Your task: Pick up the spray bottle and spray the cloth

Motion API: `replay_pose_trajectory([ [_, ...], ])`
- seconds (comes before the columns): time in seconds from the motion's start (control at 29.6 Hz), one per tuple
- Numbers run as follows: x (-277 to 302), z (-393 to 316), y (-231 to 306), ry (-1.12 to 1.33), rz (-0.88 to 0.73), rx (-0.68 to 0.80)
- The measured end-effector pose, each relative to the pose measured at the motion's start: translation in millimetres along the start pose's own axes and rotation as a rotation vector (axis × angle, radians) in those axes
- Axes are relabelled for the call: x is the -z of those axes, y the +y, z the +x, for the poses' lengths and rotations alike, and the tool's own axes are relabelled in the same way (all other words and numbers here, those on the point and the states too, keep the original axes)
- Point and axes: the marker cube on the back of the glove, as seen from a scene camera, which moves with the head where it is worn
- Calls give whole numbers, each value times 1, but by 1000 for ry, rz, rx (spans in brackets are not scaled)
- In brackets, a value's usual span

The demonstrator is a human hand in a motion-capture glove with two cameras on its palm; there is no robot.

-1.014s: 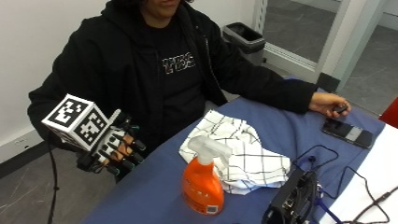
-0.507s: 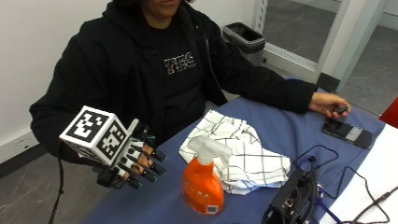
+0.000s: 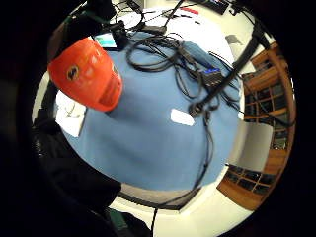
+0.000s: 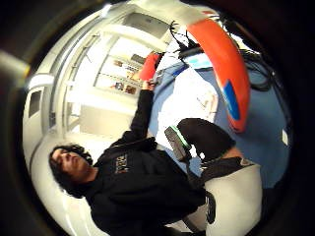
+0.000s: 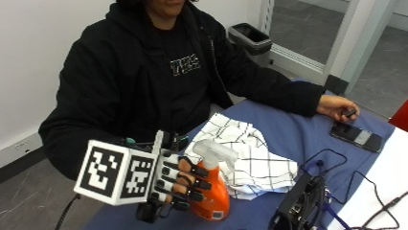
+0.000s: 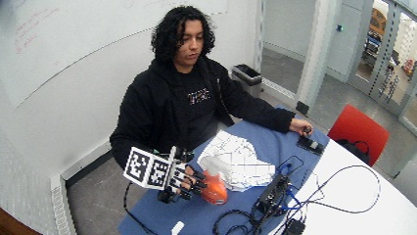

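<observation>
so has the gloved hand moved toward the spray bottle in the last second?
Yes. The gloved right hand has closed in from the table edge onto the orange spray bottle, which stands unmoved beside the cloth.

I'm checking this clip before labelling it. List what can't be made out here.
- Grip: in the outside view the gloved right hand covers the side of the orange spray bottle; whether its fingers wrap it is hidden.
- Trigger: behind the bottle's white head.
- Bottle label: blurred in both palm views.
- Cloth: its near edge is hidden by the bottle.
- Bare hand: what it holds is too small.
</observation>
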Motion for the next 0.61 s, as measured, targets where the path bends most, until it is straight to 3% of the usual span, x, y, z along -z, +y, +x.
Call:
replay_pose_trajectory([
  [0.34,-15,-3,-49,-364,69,7],
  [0.61,-26,-14,-69,-816,188,-66],
])
